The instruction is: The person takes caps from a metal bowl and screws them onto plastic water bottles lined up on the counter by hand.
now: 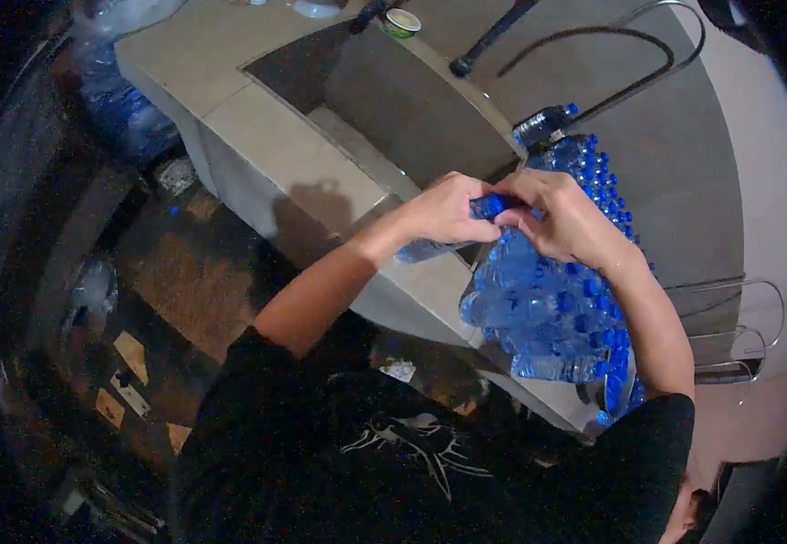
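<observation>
My left hand [452, 213] is closed around the neck of a clear plastic bottle [425, 250], which lies tilted across the counter's front edge. At the bottle's top, my right hand [561, 213] has its thumb and fingers closed at the blue cap [493, 207]. Whether the cap is loose on the neck I cannot tell. Just below and beside my right hand, a stack of blue-capped plastic bottles [529, 308] lies on its side, caps to the right; my right forearm hides part of it.
A grey basin [393, 100] is sunk into the tiled counter [248, 118]. Behind it are a dark tap [479, 54], a small green-rimmed tub [401, 23] and another bottle [543, 125]. Curved metal rods [647, 41] rise at the back. Wrapped packs [126, 118] stand at left; scraps litter the dark floor.
</observation>
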The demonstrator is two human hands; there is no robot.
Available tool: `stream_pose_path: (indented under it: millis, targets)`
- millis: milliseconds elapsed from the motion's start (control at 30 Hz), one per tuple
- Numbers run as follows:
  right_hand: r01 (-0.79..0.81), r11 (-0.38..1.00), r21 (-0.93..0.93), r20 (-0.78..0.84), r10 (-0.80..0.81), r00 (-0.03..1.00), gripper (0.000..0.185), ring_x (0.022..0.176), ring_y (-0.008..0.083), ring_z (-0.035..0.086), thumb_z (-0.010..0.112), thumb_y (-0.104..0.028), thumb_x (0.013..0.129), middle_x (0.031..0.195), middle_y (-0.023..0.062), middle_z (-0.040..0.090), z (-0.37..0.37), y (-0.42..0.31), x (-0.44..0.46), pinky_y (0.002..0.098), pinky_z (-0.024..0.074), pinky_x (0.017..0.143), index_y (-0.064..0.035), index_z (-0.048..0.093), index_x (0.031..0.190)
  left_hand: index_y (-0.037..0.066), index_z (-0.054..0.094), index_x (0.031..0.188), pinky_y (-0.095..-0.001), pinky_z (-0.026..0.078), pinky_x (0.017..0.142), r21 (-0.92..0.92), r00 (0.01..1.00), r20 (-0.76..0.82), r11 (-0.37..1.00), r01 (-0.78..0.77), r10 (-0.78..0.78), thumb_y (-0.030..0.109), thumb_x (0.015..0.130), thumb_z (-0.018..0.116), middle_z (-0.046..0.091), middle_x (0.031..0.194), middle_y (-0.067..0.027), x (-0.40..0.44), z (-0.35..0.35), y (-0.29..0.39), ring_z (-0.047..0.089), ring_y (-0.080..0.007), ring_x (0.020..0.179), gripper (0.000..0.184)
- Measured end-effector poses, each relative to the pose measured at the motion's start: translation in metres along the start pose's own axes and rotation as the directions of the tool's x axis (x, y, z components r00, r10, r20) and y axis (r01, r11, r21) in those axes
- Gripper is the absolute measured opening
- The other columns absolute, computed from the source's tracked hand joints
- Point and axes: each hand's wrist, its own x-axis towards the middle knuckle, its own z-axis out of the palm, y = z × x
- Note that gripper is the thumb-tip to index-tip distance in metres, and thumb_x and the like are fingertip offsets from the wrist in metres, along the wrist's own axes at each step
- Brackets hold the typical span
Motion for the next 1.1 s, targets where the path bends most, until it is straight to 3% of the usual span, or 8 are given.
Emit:
stream_pose_path:
  millis: [300,400,500,567,633,800,867,1100]
  targets:
    - [-0.225,0.951,-0.210,-0.184,0.188,0.965,0.040,0.057,0.0406,0.061,0.068,-0.037,0.079,0.062,0.0228,0.061,0.046,0.021,0.002,0.0476,0.0488,0.055,-0.0013,0.063,0.063,0.007,0.063,0.085,-0.0420,0.051,0.076,0.188,0.847,-0.531,0.969,0.159,-0.036,0.022,0.059,0.077,0.066,0.092,-0.0154,-0.009,0.053,0.001,0.064,-0.0342,0.088,0.033]
    - [-0.183,0.955,-0.235,-0.216,0.132,0.967,0.040,0.055,0.0393,0.061,0.067,-0.037,0.079,0.060,0.0216,0.061,0.047,0.027,0.000,0.0469,0.0497,0.055,-0.0016,0.063,0.060,0.005,0.061,0.107,-0.0373,0.051,0.080,0.043,0.978,-0.161,0.991,-0.124,0.130,0.024,0.058,0.086,0.066,0.096,-0.0094,-0.010,0.018,-0.005,0.065,-0.0266,0.091,0.058]
    - [-0.200,0.948,-0.247,-0.235,0.142,0.962,0.043,0.054,0.0390,0.062,0.064,-0.038,0.082,0.058,0.0212,0.061,0.048,0.020,0.006,0.0468,0.0505,0.054,-0.0017,0.064,0.058,0.006,0.058,0.115,-0.0366,0.050,0.082,-0.284,0.905,0.412,0.928,0.241,-0.109,0.020,0.055,0.089,0.065,0.102,-0.0038,0.006,-0.006,-0.027,0.061,-0.0193,0.093,0.069]
    - [-0.401,0.865,-0.301,-0.403,0.266,0.876,0.045,0.054,0.0392,0.062,0.062,-0.039,0.083,0.058,0.0214,0.061,0.063,0.022,0.000,0.0473,0.0508,0.054,-0.0020,0.064,0.058,0.005,0.054,0.119,-0.0407,0.050,0.085,-0.006,0.938,-0.257,0.971,0.238,-0.231,0.019,0.055,0.087,0.064,0.105,-0.0105,-0.008,0.036,-0.005,0.062,-0.0292,0.098,0.073]
    - [-0.517,0.805,-0.293,-0.472,0.348,0.810,0.047,0.056,0.0397,0.063,0.058,-0.040,0.086,0.060,0.0219,0.062,0.068,0.006,0.003,0.0484,0.0514,0.055,-0.0024,0.065,0.058,0.005,0.052,0.118,-0.0447,0.047,0.089,0.296,0.610,-0.790,0.908,0.296,0.059,0.020,0.059,0.081,0.057,0.112,-0.0185,-0.014,0.087,-0.008,0.056,-0.0379,0.107,0.068]
    - [-0.305,0.903,-0.303,-0.312,0.209,0.927,0.041,0.059,0.0385,0.064,0.057,-0.037,0.086,0.068,0.0220,0.065,0.055,0.023,-0.006,0.0482,0.0524,0.058,-0.0009,0.069,0.072,0.002,0.050,0.124,-0.0363,0.045,0.094,0.008,0.949,-0.257,0.983,-0.185,0.180,0.021,0.056,0.089,0.058,0.122,-0.0138,-0.006,0.013,0.000,0.057,-0.0270,0.113,0.081]
    - [-0.308,0.923,-0.230,-0.404,0.197,0.893,0.042,0.059,0.0379,0.065,0.056,-0.035,0.086,0.070,0.0216,0.066,0.055,0.009,0.002,0.0482,0.0524,0.058,-0.0001,0.069,0.069,0.003,0.052,0.122,-0.0373,0.047,0.091,-0.159,0.898,0.394,0.948,0.274,-0.194,0.019,0.058,0.087,0.063,0.115,-0.0156,0.015,-0.009,-0.029,0.061,-0.0280,0.107,0.074]
    - [-0.623,0.721,-0.303,-0.527,0.418,0.740,0.046,0.052,0.0377,0.063,0.053,-0.033,0.091,0.058,0.0184,0.063,0.066,-0.010,0.007,0.0462,0.0537,0.056,-0.0045,0.066,0.057,0.008,0.058,0.107,-0.0449,0.050,0.077,0.252,0.632,-0.775,0.921,0.297,0.008,0.014,0.067,0.074,0.064,0.102,-0.0138,-0.007,0.085,0.001,0.062,-0.0384,0.092,0.044]
